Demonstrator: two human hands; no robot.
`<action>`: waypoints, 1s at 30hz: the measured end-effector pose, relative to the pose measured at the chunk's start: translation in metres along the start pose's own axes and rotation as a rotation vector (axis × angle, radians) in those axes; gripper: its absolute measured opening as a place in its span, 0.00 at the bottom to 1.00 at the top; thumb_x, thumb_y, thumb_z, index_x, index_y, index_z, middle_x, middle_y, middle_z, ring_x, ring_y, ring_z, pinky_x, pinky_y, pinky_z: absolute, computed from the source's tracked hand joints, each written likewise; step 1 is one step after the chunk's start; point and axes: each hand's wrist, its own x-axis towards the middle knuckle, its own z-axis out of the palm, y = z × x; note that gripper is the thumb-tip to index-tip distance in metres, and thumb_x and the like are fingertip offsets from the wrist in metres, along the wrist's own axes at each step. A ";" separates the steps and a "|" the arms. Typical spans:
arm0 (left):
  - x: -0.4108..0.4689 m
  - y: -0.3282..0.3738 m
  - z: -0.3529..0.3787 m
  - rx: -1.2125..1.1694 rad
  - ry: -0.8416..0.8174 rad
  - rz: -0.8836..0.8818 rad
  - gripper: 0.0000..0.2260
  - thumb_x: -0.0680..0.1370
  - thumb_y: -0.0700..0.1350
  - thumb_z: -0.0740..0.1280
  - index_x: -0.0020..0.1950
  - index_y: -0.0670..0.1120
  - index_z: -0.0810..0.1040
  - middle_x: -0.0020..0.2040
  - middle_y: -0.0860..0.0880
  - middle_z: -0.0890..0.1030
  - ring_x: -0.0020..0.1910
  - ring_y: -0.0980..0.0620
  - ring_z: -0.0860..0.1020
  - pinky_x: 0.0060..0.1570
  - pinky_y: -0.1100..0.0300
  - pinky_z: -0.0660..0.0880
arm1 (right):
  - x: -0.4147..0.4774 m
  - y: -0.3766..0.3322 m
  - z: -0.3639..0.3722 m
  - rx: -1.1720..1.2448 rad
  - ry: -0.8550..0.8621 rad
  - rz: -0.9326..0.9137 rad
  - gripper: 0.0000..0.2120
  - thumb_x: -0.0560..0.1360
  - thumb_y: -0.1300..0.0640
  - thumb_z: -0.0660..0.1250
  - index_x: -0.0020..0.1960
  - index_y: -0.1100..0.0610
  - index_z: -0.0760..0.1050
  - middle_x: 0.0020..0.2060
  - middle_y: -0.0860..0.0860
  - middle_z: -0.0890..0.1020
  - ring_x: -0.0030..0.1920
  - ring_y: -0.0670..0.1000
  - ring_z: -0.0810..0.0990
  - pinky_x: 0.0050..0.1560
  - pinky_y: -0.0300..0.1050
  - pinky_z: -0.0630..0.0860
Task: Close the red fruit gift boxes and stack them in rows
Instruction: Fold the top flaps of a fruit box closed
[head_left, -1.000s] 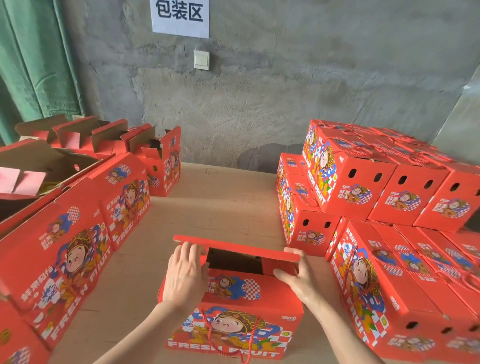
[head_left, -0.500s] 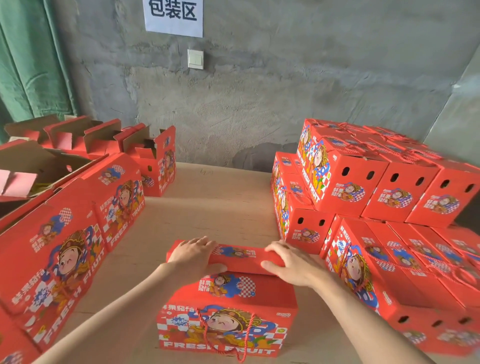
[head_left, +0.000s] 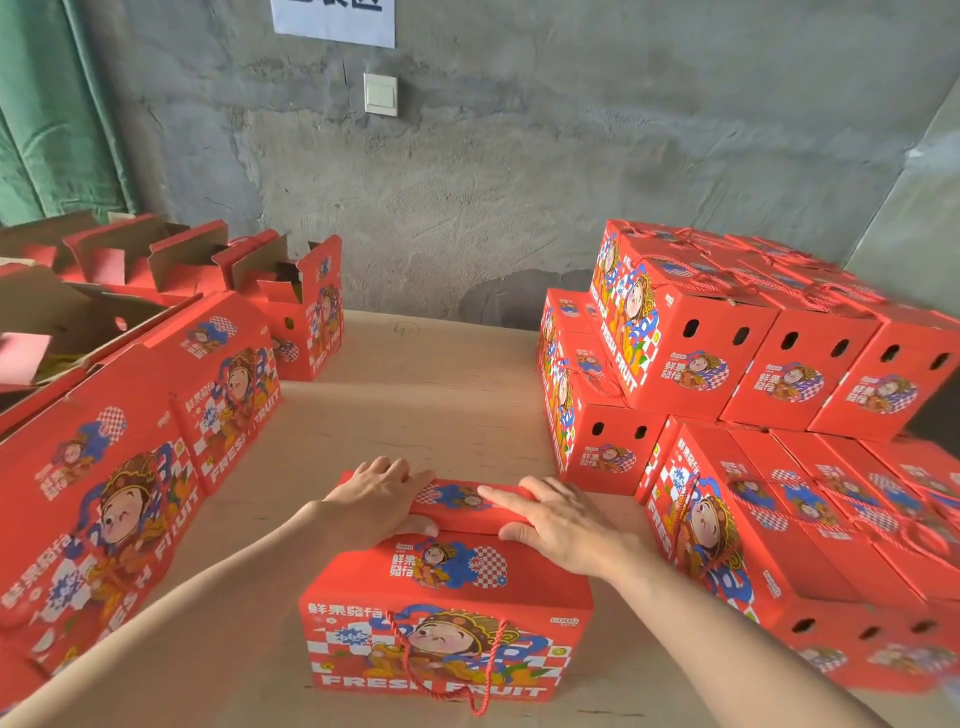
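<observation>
So the left hand (head_left: 379, 499) lies flat on the top flap (head_left: 467, 506), and the right hand (head_left: 561, 525) is flat beside it, fingers straight, gripping nothing. The box (head_left: 447, 618) sits mid-table, left of the closed stack (head_left: 727, 374). Press unevenly and that flap probably springs open or creases.

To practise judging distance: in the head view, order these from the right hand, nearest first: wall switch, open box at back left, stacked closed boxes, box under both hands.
1. Box under both hands, touched by the right hand.
2. Stacked closed boxes, just to its right.
3. Open box, back left.
4. Wall switch, far wall.
</observation>
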 end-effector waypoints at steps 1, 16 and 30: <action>0.000 0.000 0.000 -0.007 -0.007 0.004 0.47 0.62 0.74 0.38 0.76 0.52 0.52 0.66 0.47 0.68 0.66 0.46 0.66 0.66 0.53 0.63 | 0.000 0.000 0.000 0.003 -0.004 -0.001 0.28 0.72 0.31 0.41 0.72 0.30 0.43 0.68 0.54 0.64 0.67 0.55 0.63 0.68 0.52 0.60; -0.008 -0.022 0.001 -0.056 -0.079 0.086 0.37 0.67 0.74 0.39 0.75 0.66 0.45 0.71 0.55 0.61 0.65 0.49 0.65 0.68 0.53 0.60 | -0.004 0.003 -0.008 0.000 -0.029 -0.101 0.22 0.78 0.36 0.43 0.62 0.20 0.33 0.68 0.55 0.61 0.68 0.56 0.61 0.70 0.56 0.60; -0.014 -0.036 0.000 -0.044 -0.161 0.160 0.32 0.69 0.71 0.37 0.73 0.68 0.39 0.78 0.54 0.50 0.71 0.50 0.57 0.72 0.54 0.53 | 0.000 0.009 -0.010 -0.065 -0.094 -0.177 0.21 0.77 0.35 0.40 0.67 0.23 0.36 0.68 0.55 0.60 0.69 0.56 0.59 0.70 0.57 0.58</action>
